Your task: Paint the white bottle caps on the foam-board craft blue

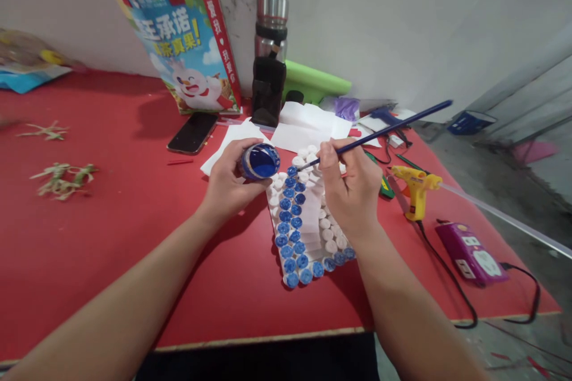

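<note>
My left hand (230, 181) is wrapped round a small jar of blue paint (261, 162), tilted so its open mouth faces me. Between the thumb and fingers of my right hand (353, 187) is a dark blue paintbrush (393, 127). Its tip touches or hovers just over a roll near the top of a craft board (308, 220); I cannot tell which. Small round paper rolls line the board's edges. Those along the left and bottom are blue (285, 215), while the ones at the top and right are white (330, 246). My right hand hides part of the board.
Behind the board stand a black-sleeved steel flask (269, 83) and a printed paper bag (192, 41). A phone (193, 132) lies by white paper sheets (308, 125). To the right are a yellow glue gun (417, 187) and a purple corded box (471, 252). Woven straw pieces (65, 180) lie left.
</note>
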`<state>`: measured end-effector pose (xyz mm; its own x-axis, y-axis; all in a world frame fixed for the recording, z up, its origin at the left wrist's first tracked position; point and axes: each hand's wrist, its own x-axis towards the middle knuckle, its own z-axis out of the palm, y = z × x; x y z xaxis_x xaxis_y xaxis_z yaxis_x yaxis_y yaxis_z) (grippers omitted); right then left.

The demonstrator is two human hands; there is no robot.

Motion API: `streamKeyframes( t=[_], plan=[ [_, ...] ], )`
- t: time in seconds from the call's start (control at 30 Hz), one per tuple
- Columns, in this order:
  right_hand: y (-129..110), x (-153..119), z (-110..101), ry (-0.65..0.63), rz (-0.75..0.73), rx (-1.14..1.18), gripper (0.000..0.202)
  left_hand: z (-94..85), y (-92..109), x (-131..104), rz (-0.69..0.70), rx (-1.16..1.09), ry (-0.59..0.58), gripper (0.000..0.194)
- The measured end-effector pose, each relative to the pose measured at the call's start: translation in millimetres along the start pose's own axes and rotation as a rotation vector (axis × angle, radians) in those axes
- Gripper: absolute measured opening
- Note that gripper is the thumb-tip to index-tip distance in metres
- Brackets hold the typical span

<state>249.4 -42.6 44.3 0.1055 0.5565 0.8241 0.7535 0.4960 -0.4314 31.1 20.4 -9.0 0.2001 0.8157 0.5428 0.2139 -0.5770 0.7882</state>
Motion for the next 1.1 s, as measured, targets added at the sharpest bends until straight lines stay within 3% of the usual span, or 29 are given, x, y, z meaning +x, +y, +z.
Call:
streamKeyframes(
  t=[0.4,1.1],
  plan=[
    [0.3,-0.2,0.2,-0.002,0.007,0.042,0.023,1.2,-2.1,-0.7,0.011,-0.019,0.0,0.062],
    [-0.1,-0.9,0.1,-0.14,-0.078,0.024,0.025,1.5,0.2,-1.4,0.001,-0.006,0.002,0.06]
  ],
)
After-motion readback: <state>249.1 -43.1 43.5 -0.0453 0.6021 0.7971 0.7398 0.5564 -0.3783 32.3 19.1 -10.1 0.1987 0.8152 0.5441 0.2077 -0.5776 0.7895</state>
